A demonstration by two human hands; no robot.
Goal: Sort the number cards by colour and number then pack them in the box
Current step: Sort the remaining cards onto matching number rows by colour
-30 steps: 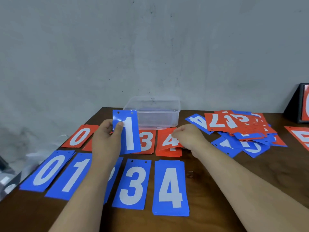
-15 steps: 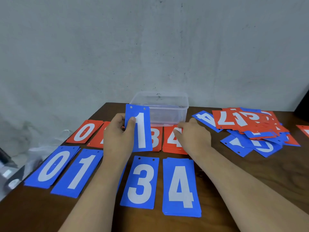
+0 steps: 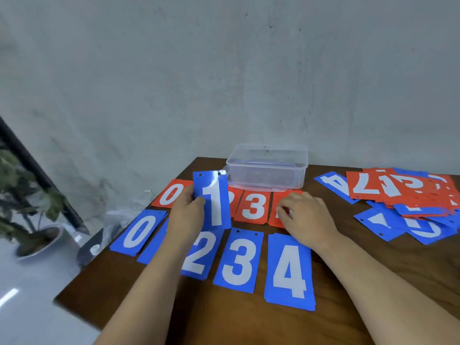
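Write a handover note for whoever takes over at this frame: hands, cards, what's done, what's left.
Left hand holds a blue 1 upright over the rows.
Right hand has its fingers curled on the red pile beside red 3; grip unclear.
Done: blue 0, blue 2, blue 3 and blue 4 in the near row; red 0 and red 3 behind.
A blue pile lies mostly under the left forearm.
Left: lay down the blue 1, probably on that pile; sort the heap on the right; pack everything in the box.
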